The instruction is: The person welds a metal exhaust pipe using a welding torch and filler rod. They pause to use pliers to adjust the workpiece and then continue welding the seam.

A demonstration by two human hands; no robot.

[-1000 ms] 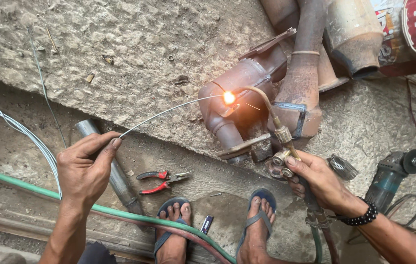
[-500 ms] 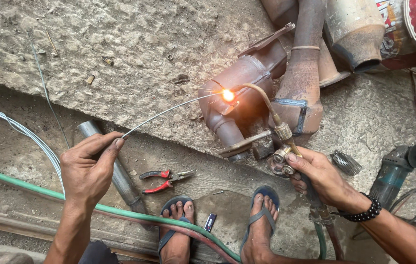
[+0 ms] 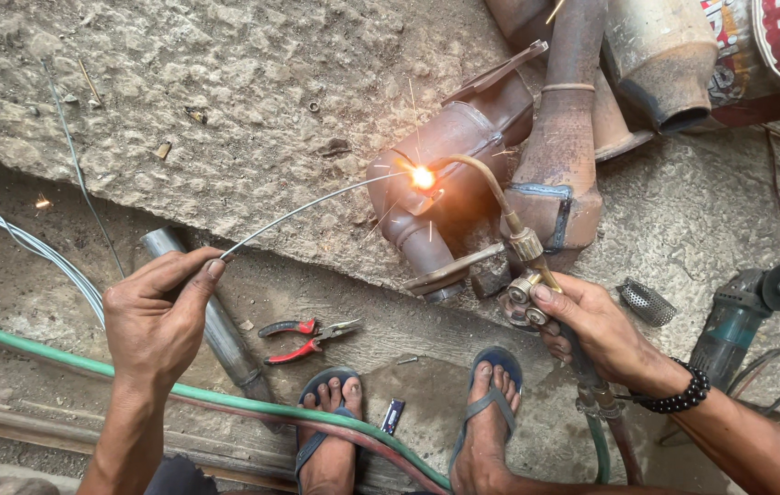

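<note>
rough concrete slab (image 3: 225, 82) and dirt ground form the work area. at far left, a bundle of wire (image 3: 32, 247) and a green hose (image 3: 60, 353) cross the ground. left hand (image 3: 156, 321), fingers pinched narrow, holds a thin filler rod (image 3: 307, 206) that runs up to the flame point (image 3: 422, 177). red-handled pliers (image 3: 303, 337) lie near the sandalled feet. rusty exhaust part (image 3: 463, 137) rests on the slab edge, centre; it is brown, scaled, with sparks at the glowing spot. the joint appears partly worked, the seam unfinished by my judgement. right hand (image 3: 591, 325), fingers wrapped closed, grips the gas torch (image 3: 527, 266). an angle grinder (image 3: 743, 307) lies at right.
</note>
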